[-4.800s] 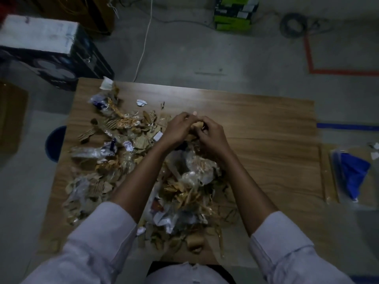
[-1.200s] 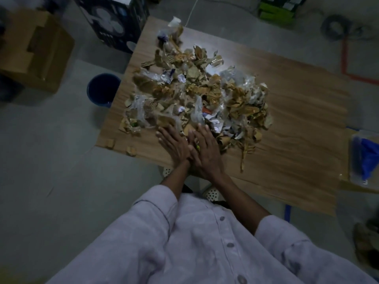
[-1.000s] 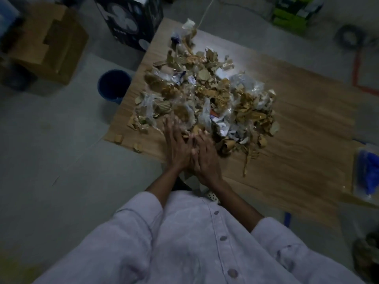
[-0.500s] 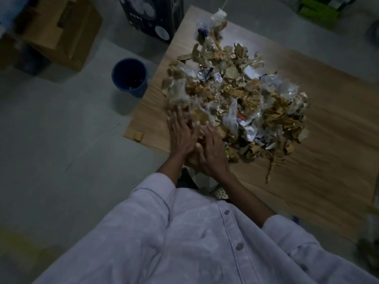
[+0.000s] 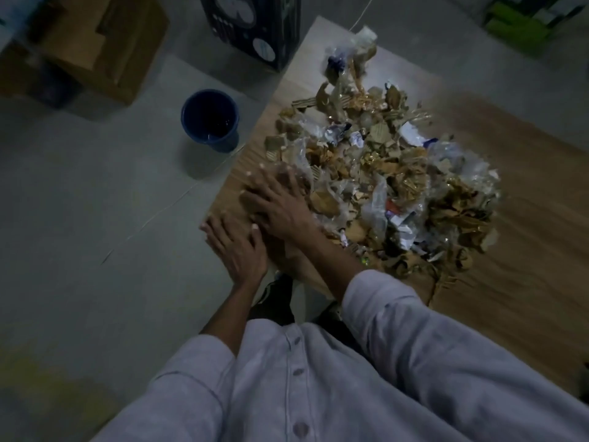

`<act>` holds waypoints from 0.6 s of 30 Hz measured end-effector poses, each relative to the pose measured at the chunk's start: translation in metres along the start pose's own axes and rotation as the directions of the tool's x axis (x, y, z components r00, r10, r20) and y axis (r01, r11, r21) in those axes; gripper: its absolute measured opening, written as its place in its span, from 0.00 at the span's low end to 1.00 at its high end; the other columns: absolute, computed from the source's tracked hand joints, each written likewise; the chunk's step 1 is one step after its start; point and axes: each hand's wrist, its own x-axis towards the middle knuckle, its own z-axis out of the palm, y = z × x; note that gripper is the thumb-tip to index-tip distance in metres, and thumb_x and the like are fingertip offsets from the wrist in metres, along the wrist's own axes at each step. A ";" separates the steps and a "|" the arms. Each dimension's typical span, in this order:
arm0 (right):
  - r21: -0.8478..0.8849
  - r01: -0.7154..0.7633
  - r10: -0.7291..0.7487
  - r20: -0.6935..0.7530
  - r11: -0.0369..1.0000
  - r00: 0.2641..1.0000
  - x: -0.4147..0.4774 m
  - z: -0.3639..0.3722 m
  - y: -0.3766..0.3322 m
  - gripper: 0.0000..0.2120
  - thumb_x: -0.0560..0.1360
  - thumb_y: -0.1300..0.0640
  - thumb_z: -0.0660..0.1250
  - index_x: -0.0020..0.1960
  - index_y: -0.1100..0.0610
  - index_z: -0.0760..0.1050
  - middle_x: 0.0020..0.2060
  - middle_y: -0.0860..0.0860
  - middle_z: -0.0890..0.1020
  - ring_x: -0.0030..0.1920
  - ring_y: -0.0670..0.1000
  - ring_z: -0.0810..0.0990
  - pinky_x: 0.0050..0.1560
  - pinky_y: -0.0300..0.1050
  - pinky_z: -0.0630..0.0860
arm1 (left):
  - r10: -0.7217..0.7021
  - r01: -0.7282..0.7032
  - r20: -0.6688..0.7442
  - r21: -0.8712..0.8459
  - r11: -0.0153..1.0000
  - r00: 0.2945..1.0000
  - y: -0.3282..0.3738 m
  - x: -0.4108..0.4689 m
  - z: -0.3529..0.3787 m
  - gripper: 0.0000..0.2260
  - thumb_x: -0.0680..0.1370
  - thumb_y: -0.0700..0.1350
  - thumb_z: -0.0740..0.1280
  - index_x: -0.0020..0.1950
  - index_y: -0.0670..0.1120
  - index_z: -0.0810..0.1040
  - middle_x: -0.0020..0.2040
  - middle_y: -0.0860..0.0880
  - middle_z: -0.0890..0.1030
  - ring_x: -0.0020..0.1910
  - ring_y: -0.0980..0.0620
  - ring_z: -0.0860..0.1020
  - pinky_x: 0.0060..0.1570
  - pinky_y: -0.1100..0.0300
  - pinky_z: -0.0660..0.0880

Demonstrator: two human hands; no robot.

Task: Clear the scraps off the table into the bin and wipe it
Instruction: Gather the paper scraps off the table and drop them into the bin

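Note:
A big heap of scraps (image 5: 382, 186), torn cardboard, crumpled plastic and paper, covers the left part of the wooden table (image 5: 526, 250). My right hand (image 5: 280, 205) lies flat, fingers spread, against the heap's near-left side. My left hand (image 5: 236, 247) rests flat at the table's near-left corner, fingers apart, holding nothing. A dark blue bin (image 5: 210, 119) stands on the floor just left of the table's edge, apart from both hands.
A brown cardboard box (image 5: 95, 49) sits on the floor at the far left. A dark printed box (image 5: 255, 23) stands by the table's far-left corner. Green packages (image 5: 522, 20) lie at the far right. Grey floor lies all around the bin.
Both hands have slid left along the near edge toward the table's corner, pushing scraps with them. The view has swung left, so the bin and the floor show more fully.

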 end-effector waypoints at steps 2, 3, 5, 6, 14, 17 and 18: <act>0.076 -0.148 0.147 0.016 0.986 0.989 -0.005 0.005 0.007 0.29 0.83 0.37 0.52 0.81 0.45 0.58 0.81 0.51 0.60 0.81 0.57 0.55 0.78 0.66 0.46 | 0.043 -0.045 0.052 0.047 0.998 0.998 -0.001 -0.006 0.013 0.34 0.83 0.59 0.53 0.81 0.37 0.56 0.81 0.34 0.52 0.81 0.33 0.48 0.78 0.35 0.49; 0.101 -0.227 0.227 0.010 0.969 0.974 -0.012 0.004 0.009 0.29 0.83 0.38 0.52 0.81 0.47 0.59 0.79 0.51 0.64 0.79 0.57 0.60 0.79 0.63 0.49 | 0.047 -0.049 0.050 0.041 0.998 0.998 0.005 -0.007 0.017 0.34 0.83 0.59 0.54 0.81 0.37 0.56 0.81 0.34 0.51 0.81 0.33 0.48 0.78 0.35 0.46; 0.061 -0.333 0.334 -0.010 0.941 0.943 -0.032 0.002 0.015 0.27 0.84 0.42 0.52 0.80 0.52 0.63 0.74 0.53 0.71 0.75 0.58 0.66 0.79 0.61 0.51 | 0.031 -0.031 0.037 -0.005 1.000 0.999 0.024 -0.004 0.020 0.33 0.84 0.58 0.54 0.81 0.38 0.56 0.82 0.34 0.52 0.81 0.34 0.48 0.77 0.36 0.43; 0.044 -0.353 0.354 -0.029 0.935 0.935 -0.044 0.000 0.017 0.26 0.84 0.44 0.53 0.77 0.55 0.67 0.72 0.55 0.73 0.75 0.60 0.66 0.79 0.62 0.53 | 0.034 -0.033 0.047 -0.033 0.999 0.998 0.035 -0.001 0.020 0.32 0.84 0.58 0.53 0.81 0.38 0.57 0.82 0.35 0.52 0.81 0.35 0.49 0.77 0.38 0.43; 0.276 -0.505 0.551 -0.124 0.818 0.825 -0.119 -0.016 0.002 0.26 0.77 0.50 0.57 0.75 0.54 0.67 0.80 0.54 0.63 0.81 0.57 0.57 0.75 0.69 0.57 | 0.041 0.073 0.179 -0.589 0.805 0.983 0.129 0.050 0.029 0.34 0.83 0.57 0.61 0.83 0.41 0.54 0.83 0.42 0.54 0.82 0.48 0.51 0.80 0.52 0.49; 0.310 -0.620 0.688 -0.216 0.721 0.693 -0.130 -0.021 0.005 0.23 0.76 0.54 0.66 0.70 0.50 0.70 0.76 0.54 0.68 0.78 0.58 0.64 0.72 0.65 0.60 | 0.020 0.058 0.121 -0.607 0.792 0.993 0.140 0.074 0.038 0.34 0.81 0.59 0.62 0.81 0.43 0.59 0.81 0.42 0.61 0.80 0.46 0.58 0.77 0.55 0.56; 0.320 -0.634 0.709 -0.252 0.704 0.659 -0.132 -0.023 0.005 0.22 0.75 0.55 0.69 0.69 0.49 0.71 0.75 0.55 0.70 0.76 0.58 0.66 0.71 0.64 0.60 | 0.091 0.022 0.161 -0.591 0.806 0.983 0.145 0.076 0.041 0.33 0.81 0.59 0.63 0.81 0.44 0.61 0.80 0.42 0.63 0.79 0.46 0.60 0.76 0.54 0.58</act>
